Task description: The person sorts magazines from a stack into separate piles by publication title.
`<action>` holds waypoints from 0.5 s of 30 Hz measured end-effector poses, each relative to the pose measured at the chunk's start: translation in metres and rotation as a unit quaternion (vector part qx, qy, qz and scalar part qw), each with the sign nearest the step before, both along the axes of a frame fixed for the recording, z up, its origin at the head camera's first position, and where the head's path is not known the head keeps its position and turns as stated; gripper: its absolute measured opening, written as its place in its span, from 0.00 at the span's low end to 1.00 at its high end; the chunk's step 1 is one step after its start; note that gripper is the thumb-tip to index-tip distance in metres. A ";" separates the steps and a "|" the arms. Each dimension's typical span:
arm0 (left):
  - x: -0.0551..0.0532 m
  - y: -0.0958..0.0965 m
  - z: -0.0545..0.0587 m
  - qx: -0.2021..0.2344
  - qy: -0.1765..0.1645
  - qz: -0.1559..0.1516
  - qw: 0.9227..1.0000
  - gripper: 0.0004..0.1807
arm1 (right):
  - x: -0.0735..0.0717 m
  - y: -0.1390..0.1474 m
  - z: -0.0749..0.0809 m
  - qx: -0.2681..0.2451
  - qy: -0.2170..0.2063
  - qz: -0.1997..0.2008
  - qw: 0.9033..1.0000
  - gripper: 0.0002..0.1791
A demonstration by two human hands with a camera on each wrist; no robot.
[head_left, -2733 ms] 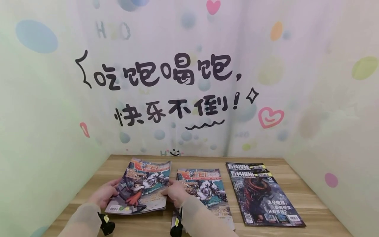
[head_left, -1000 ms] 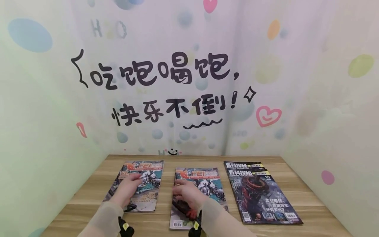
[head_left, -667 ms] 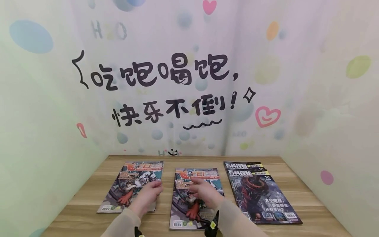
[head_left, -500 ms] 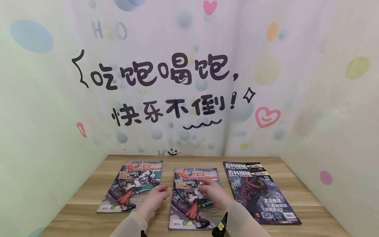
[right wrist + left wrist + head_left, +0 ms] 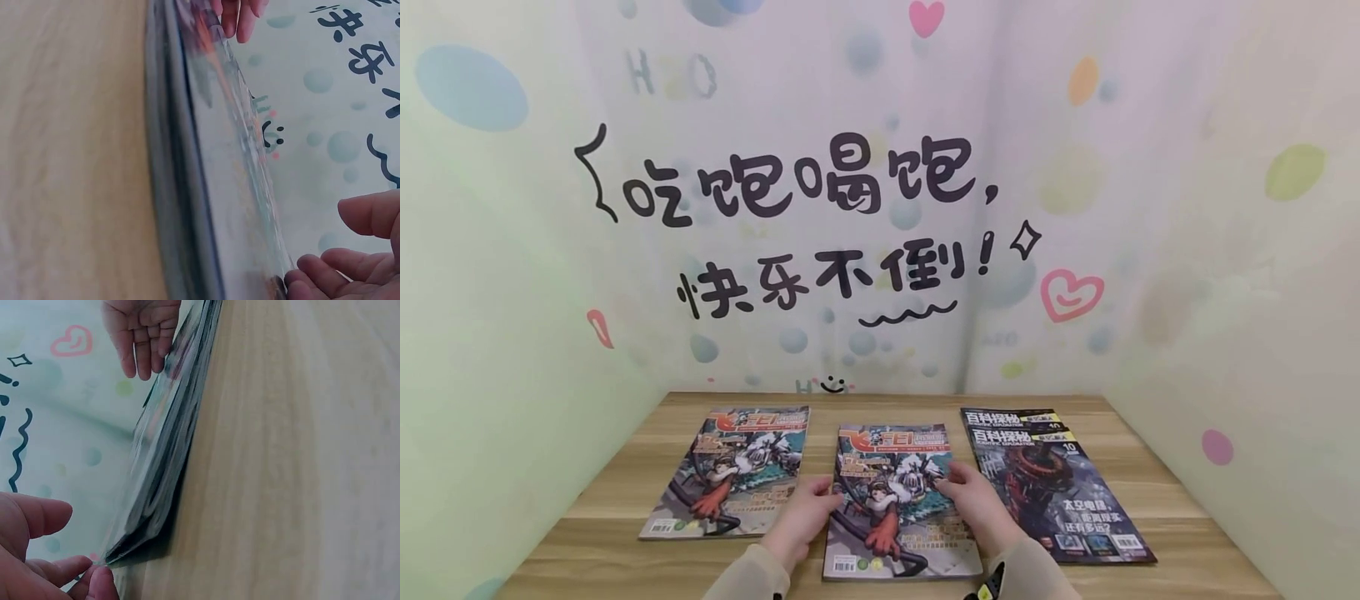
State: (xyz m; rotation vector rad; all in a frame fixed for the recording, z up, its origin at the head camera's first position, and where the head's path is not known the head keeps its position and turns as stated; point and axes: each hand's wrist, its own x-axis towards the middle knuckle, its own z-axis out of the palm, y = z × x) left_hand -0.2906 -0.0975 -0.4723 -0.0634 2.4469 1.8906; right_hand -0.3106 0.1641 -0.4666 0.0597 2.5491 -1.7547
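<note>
A colourful comic-style magazine (image 5: 887, 542) lies in the middle of the wooden table, between both hands. At its left edge is my left hand (image 5: 802, 517), fingertips touching the edge. On the opposite side my right hand (image 5: 981, 508) has its fingers at the right edge. In the left wrist view, the left thumb (image 5: 47, 515) stands raised, away from the cover. The right thumb (image 5: 369, 214) is likewise lifted in the right wrist view. Several page layers show along the magazine's side (image 5: 178, 187); whether it is one copy or more I cannot tell.
A matching magazine (image 5: 715, 492) lies to the left. On the right, a dark science magazine (image 5: 1052, 483) overlaps another one (image 5: 988, 414), whose top strip shows behind it. Printed curtain walls (image 5: 850, 350) close off the table's back and sides.
Earlier both hands held a magazine over the left side; it now lies flat there, released. Both hands have moved right, to either side of the middle magazine.
</note>
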 end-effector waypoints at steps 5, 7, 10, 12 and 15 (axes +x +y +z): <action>-0.001 0.004 -0.006 -0.017 0.013 0.008 1.000 0.28 | 0.004 0.002 -0.005 0.032 0.007 -0.018 0.999 0.31; -0.001 0.005 -0.007 -0.022 0.011 0.008 1.000 0.28 | 0.007 0.002 -0.005 0.037 0.002 -0.027 0.999 0.31; 0.000 0.005 -0.007 -0.034 -0.001 0.009 0.999 0.28 | 0.010 0.000 -0.004 0.042 -0.003 -0.041 0.998 0.30; 0.000 0.005 -0.007 -0.045 -0.008 0.012 0.999 0.29 | 0.012 -0.001 -0.005 0.041 -0.001 -0.051 0.998 0.30; 0.001 0.004 -0.007 -0.060 -0.011 0.011 0.998 0.27 | 0.013 -0.002 -0.008 0.040 0.002 -0.057 0.998 0.30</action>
